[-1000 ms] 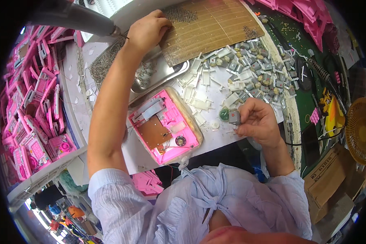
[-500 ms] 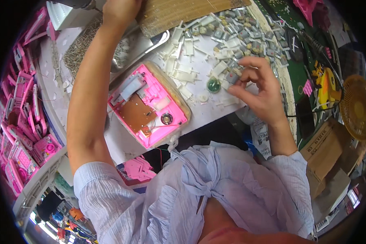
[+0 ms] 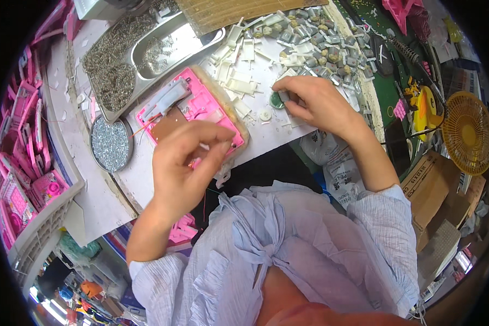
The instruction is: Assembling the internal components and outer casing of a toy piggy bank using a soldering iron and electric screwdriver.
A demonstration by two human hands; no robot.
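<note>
In the head view I see the left hand (image 3: 185, 168) raised just above the near edge of the pink case (image 3: 193, 111), which lies open on the tabletop (image 3: 271, 133) so its inside is easy to reach; the thumb and forefinger are pinched together, but what small thing they hold I cannot tell. The right hand (image 3: 315, 103) rests beside the pile of small grey parts (image 3: 320, 46), its fingertips closed on one small grey piece next to a green round part (image 3: 275, 100).
</note>
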